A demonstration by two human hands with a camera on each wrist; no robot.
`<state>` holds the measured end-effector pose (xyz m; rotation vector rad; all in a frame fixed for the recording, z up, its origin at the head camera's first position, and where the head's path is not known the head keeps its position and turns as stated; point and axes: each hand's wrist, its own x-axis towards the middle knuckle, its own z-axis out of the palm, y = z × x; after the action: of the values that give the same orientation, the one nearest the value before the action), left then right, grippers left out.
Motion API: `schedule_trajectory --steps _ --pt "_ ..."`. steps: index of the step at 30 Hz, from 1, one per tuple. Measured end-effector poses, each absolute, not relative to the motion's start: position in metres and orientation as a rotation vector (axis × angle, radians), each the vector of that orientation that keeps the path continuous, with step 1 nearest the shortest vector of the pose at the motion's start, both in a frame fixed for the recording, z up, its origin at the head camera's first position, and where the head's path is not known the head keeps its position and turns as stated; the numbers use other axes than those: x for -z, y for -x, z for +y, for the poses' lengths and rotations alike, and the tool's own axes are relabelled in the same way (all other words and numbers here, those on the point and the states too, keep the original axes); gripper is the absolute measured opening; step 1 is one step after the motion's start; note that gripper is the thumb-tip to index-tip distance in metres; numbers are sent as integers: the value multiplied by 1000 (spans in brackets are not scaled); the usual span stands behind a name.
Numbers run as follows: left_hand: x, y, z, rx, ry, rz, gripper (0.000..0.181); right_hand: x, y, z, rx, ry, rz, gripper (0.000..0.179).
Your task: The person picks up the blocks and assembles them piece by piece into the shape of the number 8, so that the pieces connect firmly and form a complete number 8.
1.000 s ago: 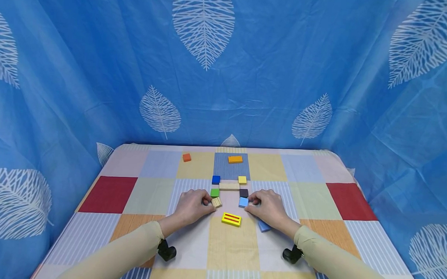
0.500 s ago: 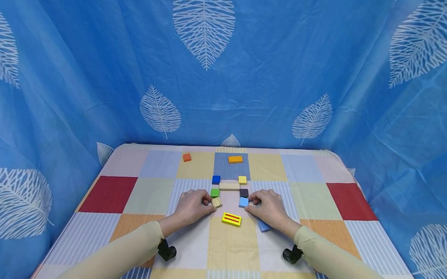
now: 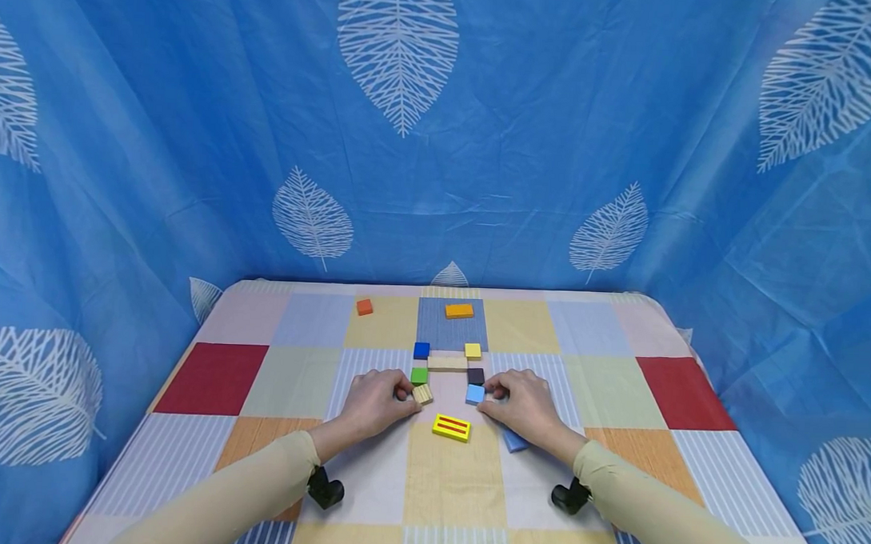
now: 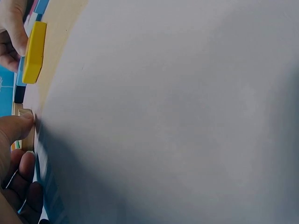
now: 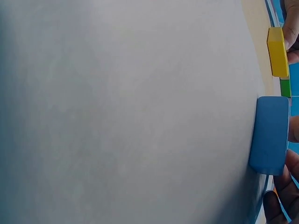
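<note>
My left hand pinches a small natural-wood block between thumb and fingers; the block is turned at an angle, just below a green block. Opposite it, my right hand has thumb and forefinger at the right side of a light blue block, which sits just below a black block. A long plain wooden block lies between the two columns, topped by a dark blue block and a pale yellow one. The right wrist view hides the light blue block.
Nearer me lies a yellow block with red stripes. Partly under the right hand's shadow is a larger blue block. Toward the far edge are an orange block and a red-orange block. Blue curtains surround the patchwork-covered table.
</note>
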<state>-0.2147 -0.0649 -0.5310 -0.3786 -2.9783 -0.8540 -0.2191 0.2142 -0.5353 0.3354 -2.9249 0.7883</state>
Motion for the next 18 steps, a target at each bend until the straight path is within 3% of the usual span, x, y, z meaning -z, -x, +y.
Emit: schedule_trajectory --steps 18 --pt "532 215 -65 855 380 -2971 25 534 217 219 -860 -343 -2915 30"
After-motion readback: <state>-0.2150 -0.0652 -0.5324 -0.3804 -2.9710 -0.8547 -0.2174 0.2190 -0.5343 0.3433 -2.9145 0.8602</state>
